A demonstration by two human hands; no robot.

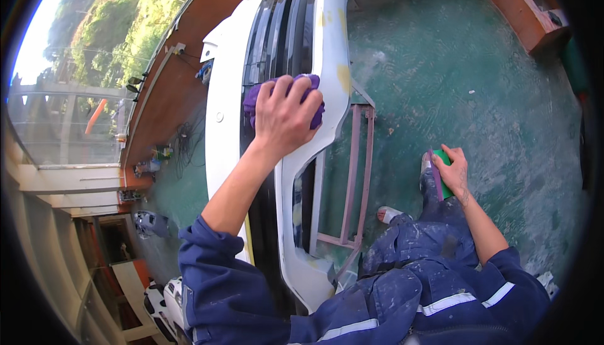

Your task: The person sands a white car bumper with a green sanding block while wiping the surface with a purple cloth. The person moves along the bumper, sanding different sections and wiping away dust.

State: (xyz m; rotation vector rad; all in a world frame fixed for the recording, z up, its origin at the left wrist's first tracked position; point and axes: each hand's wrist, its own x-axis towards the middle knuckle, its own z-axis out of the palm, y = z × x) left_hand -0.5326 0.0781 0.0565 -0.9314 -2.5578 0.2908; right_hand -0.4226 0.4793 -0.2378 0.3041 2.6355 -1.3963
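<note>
A white car bumper (pixel 223 137) with a black slatted grille (pixel 277 43) stretches away in front of me, with yellowish patches along its right side. My left hand (pixel 285 111) presses a bunched purple cloth (pixel 251 102) onto the bumper, across the grille's near end and the white edge beside it. Off to the right, apart from the bumper, my right hand (pixel 454 167) grips a green sanding block (pixel 443 184) with a purple layer along one face. My fingers partly cover the block.
The bumper rests by a pinkish metal stand (pixel 353 175) on a dusty green floor (pixel 428 74). Cables (pixel 184 143) lie on the left near a low reddish wall (pixel 148 109). A reddish ledge (pixel 516 11) runs at far right. My shoes (pixel 390 214) are below.
</note>
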